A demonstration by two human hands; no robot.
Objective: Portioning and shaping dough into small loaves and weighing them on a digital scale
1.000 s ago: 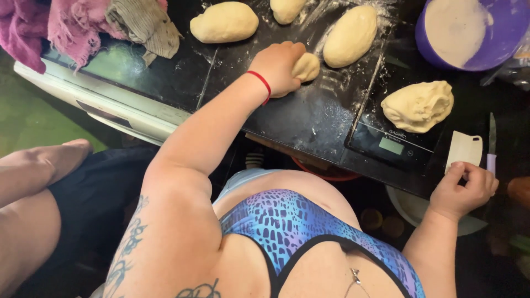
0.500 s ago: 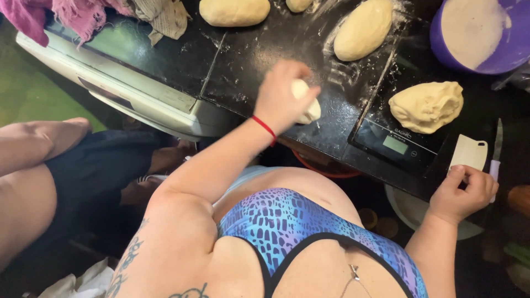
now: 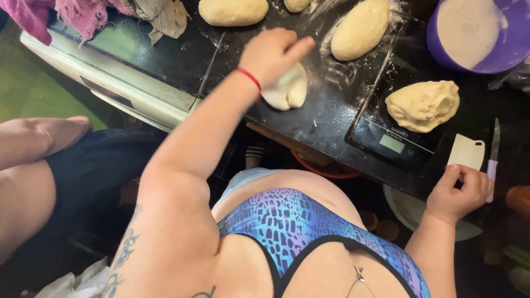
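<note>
Black worktop (image 3: 171,60), dusted with flour, is seen from above; cloths (image 3: 83,14) are heaped at its far left corner, near the edge. A dough piece (image 3: 287,88) is pressed under the left hand (image 3: 270,55), fingers curled together over it; being close to the front edge, it could be pushed off. A rough lump (image 3: 422,105) is left on the scale (image 3: 386,140). The right hand (image 3: 458,193) is loosely curled at the edge, touching a scraper (image 3: 466,152); a knife (image 3: 493,160) just beside it could be knocked down.
</note>
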